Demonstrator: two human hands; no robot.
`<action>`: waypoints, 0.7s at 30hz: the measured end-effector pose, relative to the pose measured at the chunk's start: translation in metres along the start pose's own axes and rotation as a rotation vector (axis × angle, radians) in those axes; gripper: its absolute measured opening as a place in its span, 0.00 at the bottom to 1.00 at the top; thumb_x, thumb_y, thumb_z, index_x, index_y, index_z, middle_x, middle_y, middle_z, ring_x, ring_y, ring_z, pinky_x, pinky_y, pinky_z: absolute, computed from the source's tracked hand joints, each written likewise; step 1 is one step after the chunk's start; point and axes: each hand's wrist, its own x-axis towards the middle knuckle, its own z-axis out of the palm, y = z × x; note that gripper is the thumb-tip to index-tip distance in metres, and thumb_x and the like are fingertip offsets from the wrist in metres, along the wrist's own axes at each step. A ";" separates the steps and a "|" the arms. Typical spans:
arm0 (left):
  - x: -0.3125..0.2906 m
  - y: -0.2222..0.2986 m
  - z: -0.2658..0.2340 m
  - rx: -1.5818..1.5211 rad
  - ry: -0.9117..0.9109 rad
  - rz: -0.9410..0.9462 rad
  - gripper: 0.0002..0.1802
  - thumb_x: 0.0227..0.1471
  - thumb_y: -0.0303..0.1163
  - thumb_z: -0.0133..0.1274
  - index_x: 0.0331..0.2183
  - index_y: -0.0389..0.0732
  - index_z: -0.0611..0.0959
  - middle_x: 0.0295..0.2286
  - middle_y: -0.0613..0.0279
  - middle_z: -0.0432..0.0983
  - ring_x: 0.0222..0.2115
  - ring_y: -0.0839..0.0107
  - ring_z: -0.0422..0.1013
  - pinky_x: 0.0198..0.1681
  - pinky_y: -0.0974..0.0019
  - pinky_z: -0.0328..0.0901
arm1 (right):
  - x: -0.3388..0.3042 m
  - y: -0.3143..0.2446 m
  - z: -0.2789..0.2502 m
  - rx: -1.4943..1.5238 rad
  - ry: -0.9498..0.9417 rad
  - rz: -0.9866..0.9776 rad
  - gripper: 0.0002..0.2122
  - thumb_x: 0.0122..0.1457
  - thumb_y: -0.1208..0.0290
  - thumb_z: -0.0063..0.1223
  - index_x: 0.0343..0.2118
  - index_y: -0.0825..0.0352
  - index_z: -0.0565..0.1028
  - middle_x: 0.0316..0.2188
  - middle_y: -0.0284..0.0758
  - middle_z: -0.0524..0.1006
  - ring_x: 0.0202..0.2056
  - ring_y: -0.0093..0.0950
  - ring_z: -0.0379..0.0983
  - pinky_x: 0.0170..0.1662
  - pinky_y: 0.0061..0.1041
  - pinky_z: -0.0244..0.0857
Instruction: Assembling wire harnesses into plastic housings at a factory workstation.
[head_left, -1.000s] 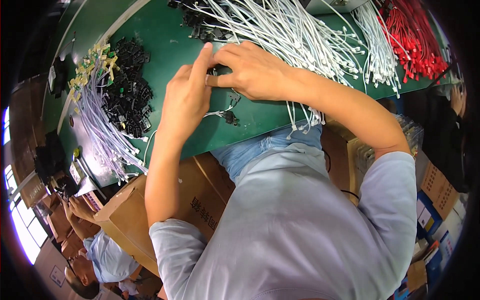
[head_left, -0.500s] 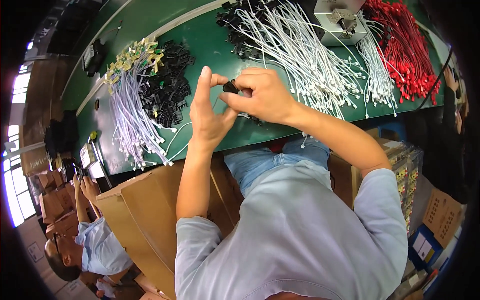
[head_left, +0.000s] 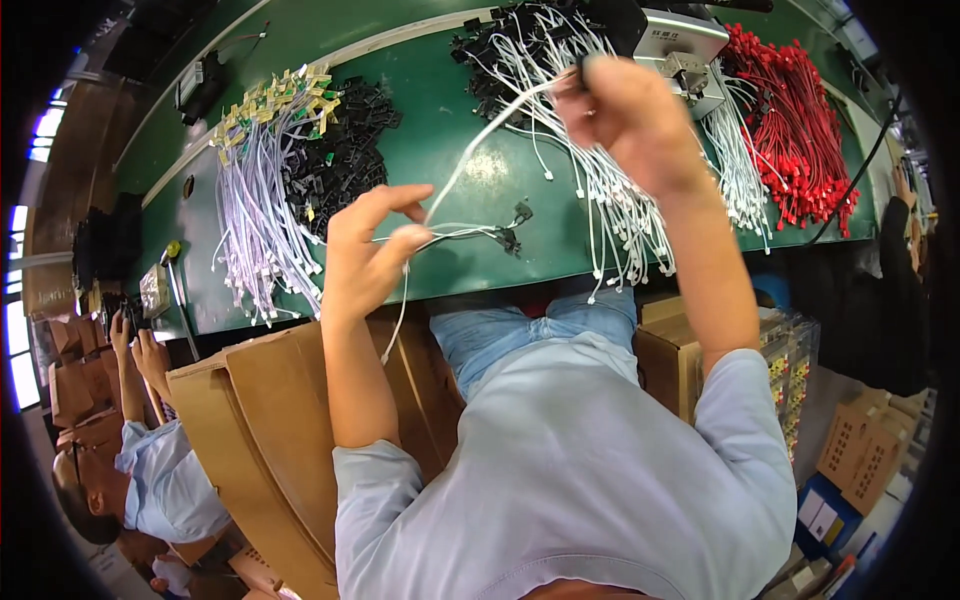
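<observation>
My right hand [head_left: 635,120], blurred by motion, is raised over the far side of the bench with its fingers closed on a small black connector [head_left: 582,72]. From it a white cable [head_left: 480,137] curves down past the fingertips of my left hand [head_left: 365,250], and its thin end hangs over the bench edge. My left thumb and index finger are apart, with the cable passing at the gap; I see no firm grip. Beside that hand, two small black connectors [head_left: 508,240] with white wires lie on the green bench [head_left: 470,275].
Left on the bench are white cables with yellow ends [head_left: 255,200] and a heap of black parts [head_left: 340,150]. To the right lie white cables [head_left: 625,225], a metal device [head_left: 685,60] and red cables [head_left: 800,140]. Cardboard [head_left: 270,400] stands below; a co-worker [head_left: 170,480] sits left.
My right hand has moved away from my left, up and to the right, taking the black connector and drawing out its white cable. My left hand has dropped slightly left; two connectors on the bench are now uncovered.
</observation>
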 end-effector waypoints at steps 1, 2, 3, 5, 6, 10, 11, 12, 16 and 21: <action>0.001 -0.001 0.002 -0.008 -0.001 -0.001 0.15 0.49 0.31 0.59 0.40 0.36 0.82 0.28 0.57 0.78 0.30 0.69 0.74 0.37 0.69 0.66 | 0.002 -0.010 -0.016 0.152 -0.091 0.008 0.18 0.65 0.56 0.44 0.34 0.70 0.74 0.24 0.31 0.70 0.24 0.22 0.64 0.26 0.21 0.57; 0.002 -0.003 0.004 -0.043 0.113 0.031 0.15 0.49 0.30 0.59 0.40 0.36 0.82 0.29 0.57 0.78 0.31 0.69 0.74 0.38 0.68 0.66 | 0.006 -0.017 -0.026 0.309 -0.204 -0.028 0.19 0.65 0.56 0.41 0.35 0.70 0.73 0.24 0.31 0.70 0.24 0.22 0.63 0.26 0.21 0.57; 0.003 -0.005 0.008 -0.078 0.229 0.064 0.15 0.50 0.30 0.58 0.41 0.36 0.82 0.30 0.56 0.78 0.32 0.69 0.74 0.38 0.67 0.66 | 0.012 -0.026 -0.035 0.466 -0.318 -0.065 0.20 0.66 0.55 0.38 0.35 0.71 0.73 0.23 0.32 0.69 0.23 0.23 0.63 0.26 0.22 0.56; 0.002 -0.015 0.021 0.251 0.102 0.029 0.15 0.49 0.33 0.59 0.39 0.39 0.82 0.31 0.56 0.76 0.35 0.60 0.72 0.42 0.62 0.64 | 0.017 -0.050 -0.033 0.676 -0.139 0.080 0.25 0.62 0.50 0.46 0.27 0.73 0.76 0.19 0.36 0.71 0.23 0.27 0.66 0.19 0.22 0.59; 0.001 -0.016 0.033 0.370 0.010 0.091 0.15 0.48 0.35 0.60 0.39 0.40 0.82 0.32 0.58 0.75 0.37 0.60 0.70 0.44 0.60 0.62 | 0.057 -0.031 -0.054 0.851 -0.696 -0.138 0.26 0.62 0.48 0.44 0.27 0.72 0.76 0.19 0.35 0.70 0.23 0.26 0.63 0.18 0.21 0.56; -0.015 -0.036 0.071 0.612 -0.090 0.199 0.15 0.43 0.37 0.63 0.36 0.46 0.83 0.31 0.64 0.71 0.38 0.63 0.66 0.45 0.57 0.57 | 0.053 -0.092 -0.076 0.232 -0.312 0.149 0.24 0.63 0.50 0.46 0.23 0.70 0.74 0.19 0.33 0.70 0.22 0.21 0.62 0.17 0.20 0.54; -0.016 -0.040 0.074 0.608 -0.089 0.200 0.15 0.43 0.37 0.63 0.36 0.46 0.83 0.31 0.64 0.71 0.38 0.63 0.66 0.45 0.57 0.57 | 0.060 -0.096 -0.079 0.229 -0.310 0.150 0.24 0.63 0.50 0.46 0.23 0.70 0.74 0.19 0.33 0.70 0.22 0.21 0.62 0.17 0.20 0.54; -0.018 -0.043 0.075 0.618 -0.062 0.194 0.15 0.43 0.36 0.63 0.36 0.46 0.83 0.32 0.64 0.71 0.38 0.63 0.66 0.45 0.58 0.57 | 0.068 -0.100 -0.083 -0.143 -0.203 0.238 0.22 0.62 0.52 0.49 0.23 0.69 0.75 0.20 0.32 0.72 0.21 0.20 0.63 0.18 0.19 0.55; -0.014 -0.040 0.076 0.546 -0.011 0.140 0.13 0.44 0.33 0.62 0.35 0.43 0.82 0.33 0.64 0.72 0.37 0.64 0.67 0.45 0.59 0.57 | 0.081 -0.083 -0.069 -1.661 0.013 0.182 0.19 0.60 0.55 0.53 0.28 0.71 0.78 0.25 0.37 0.78 0.27 0.29 0.75 0.28 0.29 0.67; -0.034 -0.014 0.061 0.565 0.060 0.119 0.26 0.40 0.47 0.65 0.40 0.43 0.81 0.38 0.61 0.72 0.42 0.60 0.66 0.48 0.53 0.55 | 0.036 0.030 -0.025 -1.276 -0.390 -0.216 0.17 0.55 0.60 0.59 0.47 0.56 0.76 0.42 0.38 0.76 0.44 0.38 0.74 0.44 0.33 0.69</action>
